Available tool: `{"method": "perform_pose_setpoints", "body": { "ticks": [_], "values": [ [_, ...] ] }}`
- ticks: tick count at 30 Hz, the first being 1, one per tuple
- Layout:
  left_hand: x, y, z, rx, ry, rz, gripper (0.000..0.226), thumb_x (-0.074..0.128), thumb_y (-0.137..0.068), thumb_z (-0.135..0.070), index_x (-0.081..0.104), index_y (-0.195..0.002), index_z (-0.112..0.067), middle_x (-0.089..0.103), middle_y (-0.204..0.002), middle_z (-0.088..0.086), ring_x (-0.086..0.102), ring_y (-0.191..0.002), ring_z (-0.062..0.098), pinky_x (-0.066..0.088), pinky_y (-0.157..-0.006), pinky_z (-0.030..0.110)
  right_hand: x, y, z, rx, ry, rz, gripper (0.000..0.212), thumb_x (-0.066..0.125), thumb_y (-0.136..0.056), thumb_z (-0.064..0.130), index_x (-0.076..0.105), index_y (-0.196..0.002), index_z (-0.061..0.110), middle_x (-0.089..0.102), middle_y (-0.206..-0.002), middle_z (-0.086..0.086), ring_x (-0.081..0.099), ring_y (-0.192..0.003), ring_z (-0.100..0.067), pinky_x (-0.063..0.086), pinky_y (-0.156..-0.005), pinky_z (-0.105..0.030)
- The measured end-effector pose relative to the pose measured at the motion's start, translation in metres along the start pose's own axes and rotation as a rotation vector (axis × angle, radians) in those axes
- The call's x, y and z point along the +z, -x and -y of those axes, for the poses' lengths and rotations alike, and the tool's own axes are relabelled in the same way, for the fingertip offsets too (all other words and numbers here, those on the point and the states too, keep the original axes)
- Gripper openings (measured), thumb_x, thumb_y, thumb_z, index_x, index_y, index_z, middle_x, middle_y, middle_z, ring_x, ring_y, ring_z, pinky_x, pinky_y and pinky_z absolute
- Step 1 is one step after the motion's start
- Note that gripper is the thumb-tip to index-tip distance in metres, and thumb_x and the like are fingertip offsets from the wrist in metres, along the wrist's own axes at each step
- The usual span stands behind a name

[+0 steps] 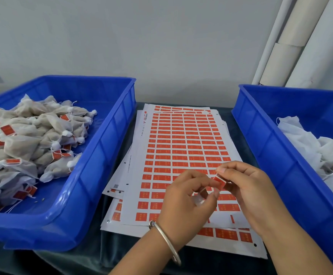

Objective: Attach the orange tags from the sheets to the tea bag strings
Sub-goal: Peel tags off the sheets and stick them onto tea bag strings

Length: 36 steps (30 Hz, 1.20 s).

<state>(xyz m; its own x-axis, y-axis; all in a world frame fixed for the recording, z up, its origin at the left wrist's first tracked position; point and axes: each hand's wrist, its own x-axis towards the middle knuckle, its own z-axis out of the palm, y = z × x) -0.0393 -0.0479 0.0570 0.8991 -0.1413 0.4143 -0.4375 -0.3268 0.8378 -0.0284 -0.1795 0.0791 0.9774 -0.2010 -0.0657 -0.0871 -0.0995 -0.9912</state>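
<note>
Hands meet low in the head view, at about five o'clock from the picture's centre, above a stack of sheets printed with rows of orange tags. Both hands work on one orange tag: the right hand pinches it between thumb and forefinger, its other fingers curled, while the left hand pinches it from the nine o'clock side with fingertips bent in. A thin string seems to run under the left fingertips, but it is too blurred to follow. A silver bangle circles the left wrist.

The sheets lie fanned on a dark cloth-covered table, and the top sheet has its rows nearly full, with a few gaps close to the hands.

At nine o'clock stands a blue bin holding a heap of filled tea bags, many with orange tags already on their strings, piled toward the bin's left half. At three o'clock stands a second blue bin, holding crumpled white mesh bags against its right side; whether they carry tags cannot be told.

At twelve o'clock is a pale wall, with white pipes rising at one to two o'clock.
</note>
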Motion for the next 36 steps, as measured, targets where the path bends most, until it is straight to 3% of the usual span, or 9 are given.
{"method": "perform_pose_setpoints", "body": {
  "ticks": [4, 8, 12, 15, 22, 27, 32, 36],
  "values": [
    [-0.001, -0.002, -0.001, -0.045, 0.052, -0.009, 0.013, 0.064, -0.086, -0.021, 0.071, -0.086, -0.032, 0.064, -0.082, -0.019, 0.059, -0.084, 0.0, 0.049, -0.071, 0.011, -0.001, 0.0, 0.001, -0.026, 0.038, 0.038, 0.01, 0.064, -0.087, 0.019, 0.07, -0.079, 0.021, 0.072, -0.082, 0.005, 0.069, -0.084, -0.02, 0.055, -0.087, -0.041],
    [-0.005, -0.007, -0.003, -0.218, 0.21, -0.047, 0.025, 0.069, -0.081, -0.018, 0.064, -0.086, -0.042, 0.069, -0.077, -0.014, 0.066, -0.078, 0.008, 0.054, -0.069, 0.015, -0.001, 0.003, 0.001, -0.101, 0.054, 0.085, 0.01, 0.064, -0.085, 0.02, 0.069, -0.079, 0.026, 0.072, -0.081, 0.014, 0.069, -0.081, -0.007, 0.057, -0.076, -0.026],
    [-0.008, -0.011, -0.004, -0.343, 0.349, -0.06, 0.016, 0.068, -0.082, -0.016, 0.068, -0.08, -0.032, 0.069, -0.073, -0.016, 0.065, -0.073, 0.0, 0.05, -0.062, 0.009, -0.001, 0.007, 0.0, -0.145, 0.049, 0.138, 0.019, 0.071, -0.079, 0.014, 0.066, -0.092, 0.027, 0.072, -0.084, 0.014, 0.069, -0.084, -0.003, 0.056, -0.069, -0.016],
    [-0.01, -0.011, -0.004, -0.389, 0.426, -0.053, 0.01, 0.068, -0.081, -0.014, 0.069, -0.077, -0.024, 0.07, -0.072, -0.01, 0.066, -0.071, 0.005, 0.05, -0.061, 0.011, 0.002, 0.005, -0.001, -0.171, 0.089, 0.08, 0.022, 0.071, -0.08, 0.01, 0.063, -0.093, 0.026, 0.071, -0.079, 0.015, 0.069, -0.078, -0.001, 0.053, -0.063, -0.011],
    [-0.019, -0.015, -0.005, -0.304, 0.32, -0.029, 0.016, 0.067, -0.081, -0.015, 0.067, -0.072, -0.028, 0.069, -0.068, -0.015, 0.065, -0.069, 0.001, 0.048, -0.06, 0.007, 0.003, 0.006, -0.002, -0.235, 0.127, 0.082, 0.024, 0.073, -0.078, 0.012, 0.061, -0.089, 0.03, 0.069, -0.08, 0.023, 0.066, -0.079, 0.005, 0.048, -0.058, -0.005],
    [-0.021, -0.016, -0.004, -0.271, 0.238, -0.019, 0.017, 0.069, -0.079, -0.019, 0.066, -0.073, -0.034, 0.068, -0.07, -0.02, 0.065, -0.07, -0.002, 0.047, -0.059, 0.005, 0.004, 0.007, -0.004, -0.239, 0.149, 0.027, 0.019, 0.072, -0.08, 0.015, 0.064, -0.082, 0.033, 0.07, -0.08, 0.017, 0.067, -0.077, 0.003, 0.05, -0.06, -0.007],
    [-0.026, -0.015, -0.003, -0.26, 0.111, 0.067, 0.017, 0.068, -0.08, -0.026, 0.063, -0.07, -0.038, 0.065, -0.068, -0.024, 0.06, -0.069, -0.004, 0.046, -0.059, 0.004, 0.007, 0.009, -0.003, -0.251, 0.153, 0.009, 0.021, 0.071, -0.08, 0.016, 0.062, -0.08, 0.035, 0.068, -0.075, 0.022, 0.066, -0.074, 0.005, 0.048, -0.055, -0.005],
    [-0.035, -0.019, -0.007, -0.228, 0.01, 0.039, 0.021, 0.064, -0.085, -0.024, 0.058, -0.071, -0.037, 0.06, -0.061, -0.026, 0.056, -0.066, -0.01, 0.042, -0.056, 0.001, 0.01, 0.011, 0.001, -0.275, 0.109, 0.036, 0.023, 0.068, -0.082, 0.013, 0.062, -0.085, 0.035, 0.067, -0.076, 0.031, 0.065, -0.076, 0.01, 0.046, -0.055, -0.003]
  ]
}}
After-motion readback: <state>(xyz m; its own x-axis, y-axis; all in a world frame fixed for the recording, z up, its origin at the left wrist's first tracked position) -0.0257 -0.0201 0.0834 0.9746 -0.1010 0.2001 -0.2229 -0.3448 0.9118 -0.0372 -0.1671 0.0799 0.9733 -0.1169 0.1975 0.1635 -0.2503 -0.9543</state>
